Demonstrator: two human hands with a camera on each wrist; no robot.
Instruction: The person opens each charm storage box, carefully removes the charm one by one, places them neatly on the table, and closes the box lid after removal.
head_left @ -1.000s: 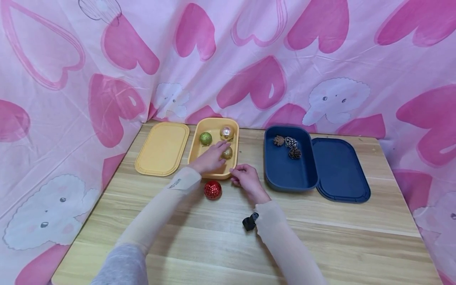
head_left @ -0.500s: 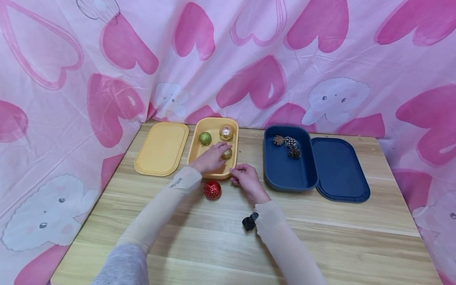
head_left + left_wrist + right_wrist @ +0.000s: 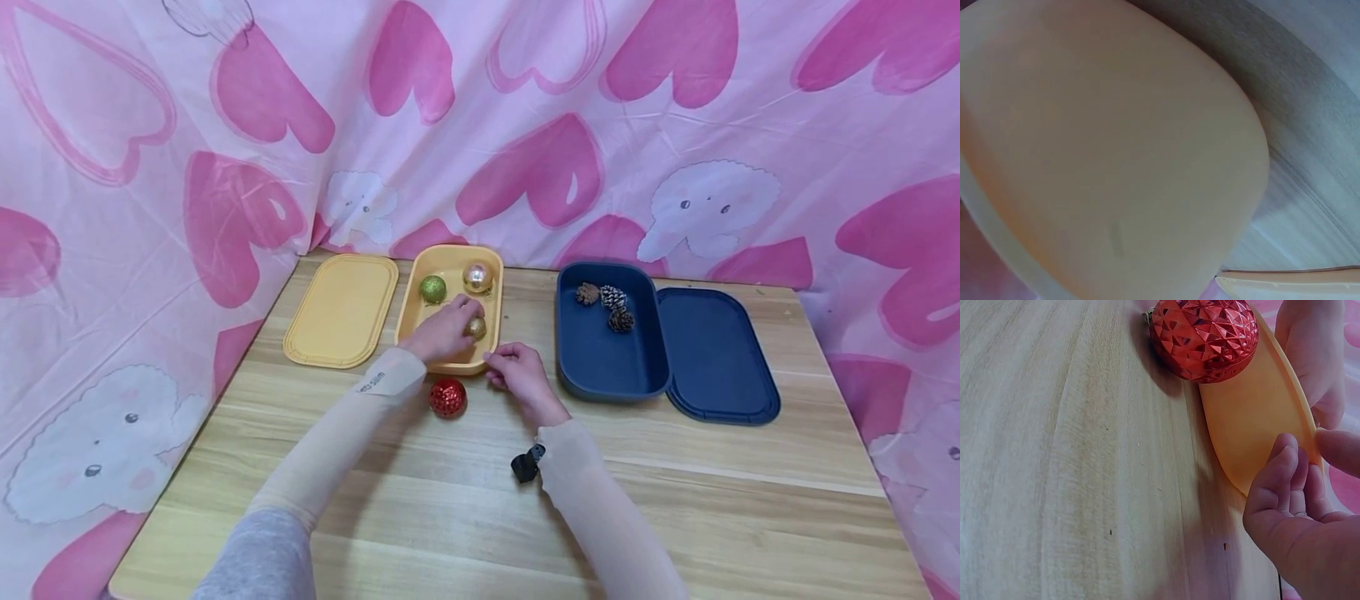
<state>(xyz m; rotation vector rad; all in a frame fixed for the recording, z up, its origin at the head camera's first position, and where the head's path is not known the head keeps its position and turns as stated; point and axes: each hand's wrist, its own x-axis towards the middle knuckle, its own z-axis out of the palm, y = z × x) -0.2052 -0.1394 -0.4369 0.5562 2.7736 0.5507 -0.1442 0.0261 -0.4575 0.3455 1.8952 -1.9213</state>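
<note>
Curtained nook, heart-print fabric (image 3: 480, 142), wooden table (image 3: 427, 517)

Head cam: worn high, faces forward and down, farthest off, gets most of the tabletop (image 3: 420, 533) plus pink curtain (image 3: 525, 50) behind. Left wrist: very near, nearly filled by yellow box (image 3: 459, 367) wall, tabletop at the right side. Right wrist: close over tabletop, facing right hand (image 3: 521, 377) at box rim; shares red ball (image 3: 447, 398) and left hand (image 3: 442, 331) with head.
</note>
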